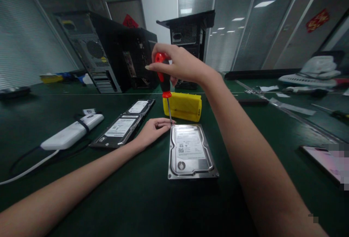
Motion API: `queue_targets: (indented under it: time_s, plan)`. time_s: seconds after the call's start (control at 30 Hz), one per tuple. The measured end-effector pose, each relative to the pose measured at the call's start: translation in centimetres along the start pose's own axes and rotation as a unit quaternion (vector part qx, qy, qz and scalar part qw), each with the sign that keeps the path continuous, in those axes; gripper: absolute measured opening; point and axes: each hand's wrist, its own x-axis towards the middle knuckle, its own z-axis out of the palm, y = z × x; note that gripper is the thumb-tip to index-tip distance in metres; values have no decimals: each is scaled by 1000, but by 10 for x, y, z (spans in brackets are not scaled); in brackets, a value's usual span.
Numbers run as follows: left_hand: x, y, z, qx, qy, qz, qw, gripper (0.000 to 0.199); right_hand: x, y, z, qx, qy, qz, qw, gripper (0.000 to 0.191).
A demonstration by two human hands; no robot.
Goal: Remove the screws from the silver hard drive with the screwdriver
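A silver hard drive (191, 153) lies label side up on the dark green table. My right hand (178, 60) is wrapped round the handle of a red and black screwdriver (165, 84), which stands nearly upright. Its tip meets the far left corner of the drive. Beside that corner rests my left hand (152, 131), thumb and fingers closed together around the tip; what they pinch, if anything, is too small to make out. Just behind the drive stands a yellow plastic case (182, 107).
To the left lie two more hard drives (120, 128) and a white power strip (72, 133) with cables. Black computer cases (122, 55) stand at the back. A phone (324, 160) lies at the right, with scraps and a loose screwdriver (340, 115) beyond it.
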Motion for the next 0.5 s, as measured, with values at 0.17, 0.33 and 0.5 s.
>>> queue_targets:
  time_s: [0.17,0.33,0.5]
  plan:
    - [1,-1,0,-11,3,-5,1000,34,-2,0,1,-2,15,5,1000,24]
    - [0,0,0,-10,2,-3,1000,34,-2,-3,-3,21,-14,32,999,22]
    - [-1,-1,0,-11,2,2,1000,32,-1,-2,-1,13,3,10,1000,32]
